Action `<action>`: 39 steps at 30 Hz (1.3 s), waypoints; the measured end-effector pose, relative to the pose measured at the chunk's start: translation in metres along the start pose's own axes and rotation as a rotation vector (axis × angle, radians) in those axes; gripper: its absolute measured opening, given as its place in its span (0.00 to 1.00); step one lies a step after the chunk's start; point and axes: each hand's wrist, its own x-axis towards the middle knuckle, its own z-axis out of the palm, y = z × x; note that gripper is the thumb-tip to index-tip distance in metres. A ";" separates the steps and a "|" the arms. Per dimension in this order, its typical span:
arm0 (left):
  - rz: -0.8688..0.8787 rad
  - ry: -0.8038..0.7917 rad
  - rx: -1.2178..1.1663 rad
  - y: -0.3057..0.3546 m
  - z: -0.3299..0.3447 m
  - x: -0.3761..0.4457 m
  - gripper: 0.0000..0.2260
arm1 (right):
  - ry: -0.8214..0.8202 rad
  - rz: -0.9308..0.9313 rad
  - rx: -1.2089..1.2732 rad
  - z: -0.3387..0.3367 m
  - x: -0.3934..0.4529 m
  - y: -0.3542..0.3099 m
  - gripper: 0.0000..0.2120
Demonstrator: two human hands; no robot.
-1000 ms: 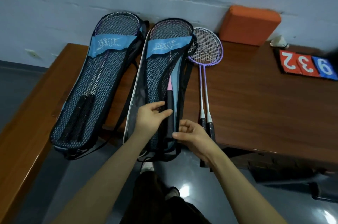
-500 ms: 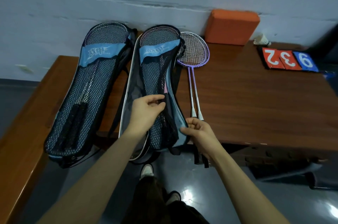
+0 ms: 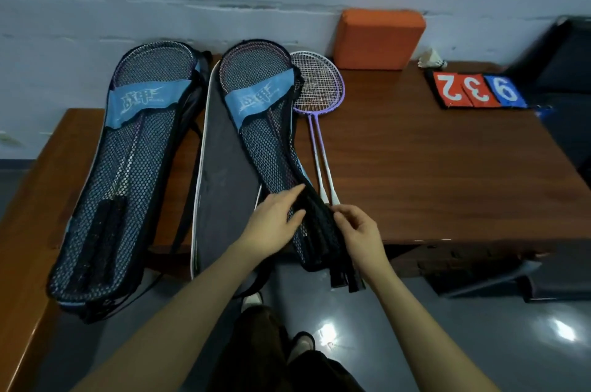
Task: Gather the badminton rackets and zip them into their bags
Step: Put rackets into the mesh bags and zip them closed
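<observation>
Hands at the handle end of the middle bag [image 3: 256, 142]

Left hand [image 3: 275, 225] lies flat, fingers straight, steadying the mesh flap; right hand [image 3: 358, 231] pinches its edge, likely seeking the zip. Purple rackets [image 3: 315, 94] lie loose on the bench [image 3: 431, 174], just beside.

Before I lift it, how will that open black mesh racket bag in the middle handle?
The middle black mesh racket bag will probably flop: its mesh flap already folds aside under the left hand. It likely weighs little, being mostly netting. The black racket grips near the right hand sit by the open end and could slide out if tilted.
</observation>
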 end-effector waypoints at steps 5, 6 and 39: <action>-0.063 0.057 0.107 -0.016 -0.003 0.011 0.22 | 0.095 -0.056 -0.462 0.012 0.029 0.000 0.11; -0.079 0.061 0.116 -0.020 -0.007 0.017 0.22 | 0.105 -0.079 -0.504 0.018 0.037 -0.005 0.12; 0.066 0.168 0.382 -0.162 -0.070 0.166 0.21 | 0.133 -0.161 -0.459 0.119 0.233 -0.059 0.17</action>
